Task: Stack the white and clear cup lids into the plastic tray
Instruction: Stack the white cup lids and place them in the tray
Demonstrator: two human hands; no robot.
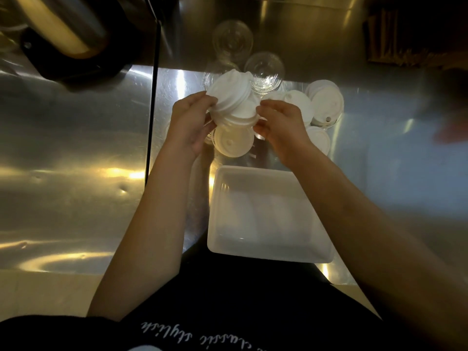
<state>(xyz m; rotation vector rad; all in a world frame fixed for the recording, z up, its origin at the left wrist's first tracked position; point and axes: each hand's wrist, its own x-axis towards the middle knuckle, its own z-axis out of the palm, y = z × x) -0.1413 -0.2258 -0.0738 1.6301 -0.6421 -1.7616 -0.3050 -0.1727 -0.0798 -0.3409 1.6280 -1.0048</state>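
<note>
A stack of white cup lids (231,97) is held tilted above the steel counter, between my left hand (188,122) on its left side and my right hand (281,125) on its right. Below it, one white lid (233,141) lies flat on the counter. More white lids (326,101) lie to the right of my right hand. Clear dome lids (263,72) stand behind the stack, against the back wall. The white plastic tray (268,252) sits near the counter's front edge, under my right forearm, and looks empty.
A black cable (153,105) runs down the steel counter (76,148) left of my left arm. A large metal cylinder on a black base (63,29) stands at the back left. Something dark sits at the back right (405,34).
</note>
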